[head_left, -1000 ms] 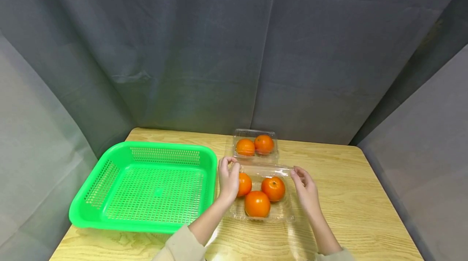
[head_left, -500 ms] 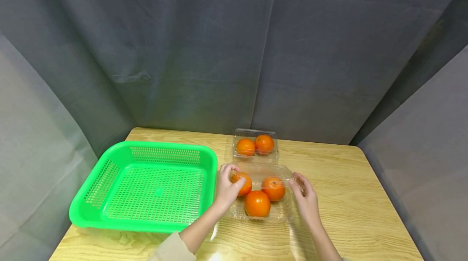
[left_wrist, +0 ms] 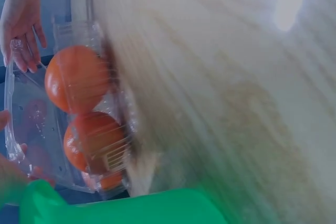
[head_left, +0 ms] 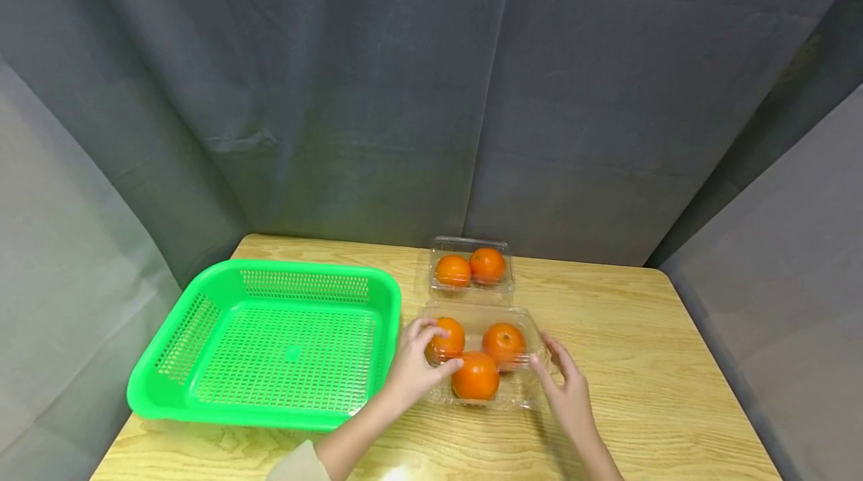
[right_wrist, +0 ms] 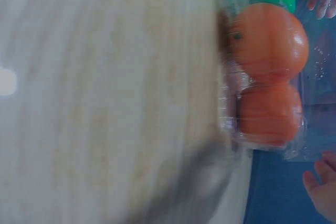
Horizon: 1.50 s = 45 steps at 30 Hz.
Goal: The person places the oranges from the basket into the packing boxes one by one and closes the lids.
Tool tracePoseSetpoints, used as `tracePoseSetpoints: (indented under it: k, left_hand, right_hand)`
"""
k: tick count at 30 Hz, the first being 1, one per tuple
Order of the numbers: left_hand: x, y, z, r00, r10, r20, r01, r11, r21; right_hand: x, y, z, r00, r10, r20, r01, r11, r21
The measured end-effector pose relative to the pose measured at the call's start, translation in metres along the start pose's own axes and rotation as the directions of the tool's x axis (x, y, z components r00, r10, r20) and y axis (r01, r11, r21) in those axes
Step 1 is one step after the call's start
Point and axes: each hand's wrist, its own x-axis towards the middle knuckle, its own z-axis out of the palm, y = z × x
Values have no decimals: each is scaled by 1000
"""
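Note:
A clear plastic clamshell box [head_left: 509, 393] holds three oranges [head_left: 475, 377] on the wooden table. Its hinged lid [head_left: 472, 314] slopes over the two rear oranges, with its free edge above the front one. At the left end my left hand [head_left: 413, 367] grips the lid, thumb stretched along its front edge. My right hand [head_left: 569, 395] holds the opposite corner between thumb and fingers. In the left wrist view the oranges [left_wrist: 77, 80] show through ribbed plastic, and my right hand [left_wrist: 22, 22] is at the lid's far corner. The right wrist view shows my right fingers [right_wrist: 324, 182] beside the lid.
A green perforated basket [head_left: 387, 316] stands close on the left of the box. Behind it, near the table's back edge, is a second clear box [head_left: 472, 243] with two oranges visible. Grey curtains [head_left: 371, 91] surround the table [head_left: 647, 361] at the back and sides.
The lid has swung forward and down from nearly upright, over the rear oranges. Both hands have moved toward the front with it, and the left thumb now reaches farther right.

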Motion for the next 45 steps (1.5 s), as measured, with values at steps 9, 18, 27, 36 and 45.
tracePoseSetpoints:
  k: [9,18,27,36,45]
  left_hand:
    - [-14,-10,7,996,88,-15,-86,992,89]
    - [-23,-18,15,990,139,0,-137,974,181]
    - [-32,-29,23,973,227,-53,-210,954,215]
    - [-40,-40,29,955,284,-90,-262,945,196]
    - [-42,-48,30,947,280,-158,-287,958,-26]
  right_hand:
    - [-13,16,4,992,-120,-37,118,992,-47]
    - [-21,26,7,986,-164,-19,162,983,-83]
    - [-32,35,10,990,-141,6,141,983,-117]
    - [-38,32,10,987,-158,21,159,980,-117]
    - [-39,3,-1,977,-201,79,202,979,-11]
